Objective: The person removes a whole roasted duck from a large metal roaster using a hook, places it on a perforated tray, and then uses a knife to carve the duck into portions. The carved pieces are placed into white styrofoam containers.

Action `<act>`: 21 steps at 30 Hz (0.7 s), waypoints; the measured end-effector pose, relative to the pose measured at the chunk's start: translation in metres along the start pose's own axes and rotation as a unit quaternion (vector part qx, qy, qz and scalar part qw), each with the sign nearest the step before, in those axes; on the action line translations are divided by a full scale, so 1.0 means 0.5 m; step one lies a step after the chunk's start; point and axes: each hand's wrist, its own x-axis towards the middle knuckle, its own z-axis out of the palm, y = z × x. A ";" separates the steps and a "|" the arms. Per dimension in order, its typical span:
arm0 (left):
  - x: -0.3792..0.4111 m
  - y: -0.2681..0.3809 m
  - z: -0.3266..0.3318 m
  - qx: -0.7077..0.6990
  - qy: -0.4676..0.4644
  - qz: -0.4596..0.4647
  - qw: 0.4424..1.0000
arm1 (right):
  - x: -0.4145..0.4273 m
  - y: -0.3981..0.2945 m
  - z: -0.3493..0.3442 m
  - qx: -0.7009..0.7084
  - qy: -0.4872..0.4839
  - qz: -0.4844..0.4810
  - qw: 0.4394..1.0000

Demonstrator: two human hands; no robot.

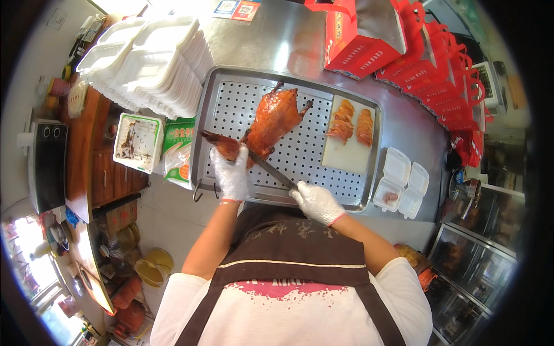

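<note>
A glossy roast duck [277, 114] lies on a perforated metal tray [303, 168], its neck end towards me. My left hand [231, 175], in a white glove, grips the duck's head and neck [220, 145] at the tray's left side. In my gloved right hand [318, 202] is the handle of a long knife [275, 173]. Its blade slants up and left to the neck, close to my left fingers; whether it has cut in is hidden. Sliced roast meat [342, 122] sits in two rows on a pale cutting board [346, 158] at the tray's right end.
Stacked white foam trays [151, 65] stand at the back left, above a soiled white tub [138, 142] and a green-and-white packet [179, 149]. Red carrier boxes [363, 39] line the back right. Open foam boxes [396, 186], one holding meat, sit right of the tray. Metal hooks [197, 191] hang at its front-left rim.
</note>
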 end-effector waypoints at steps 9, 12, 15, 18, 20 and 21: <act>0.033 -0.046 -0.073 0.175 -0.092 0.276 0.941 | 0.197 -0.076 0.090 0.042 0.015 -0.015 0.999; 0.030 -0.045 -0.122 0.031 0.037 -0.014 0.999 | 0.152 -0.102 0.056 0.158 -0.021 0.099 0.982; 0.026 -0.048 -0.121 -0.213 0.096 -0.114 0.966 | 0.143 -0.065 0.076 -0.020 0.032 -0.021 0.999; 0.016 -0.015 -0.087 -0.171 0.178 -0.169 0.954 | 0.179 -0.072 0.090 -0.122 0.044 -0.043 0.991; 0.021 -0.068 -0.105 -0.223 0.182 -0.186 0.939 | 0.202 -0.101 0.095 -0.123 0.059 -0.042 0.990; 0.023 -0.077 -0.112 -0.246 0.181 -0.196 0.932 | 0.195 -0.103 0.093 -0.130 0.066 -0.054 0.988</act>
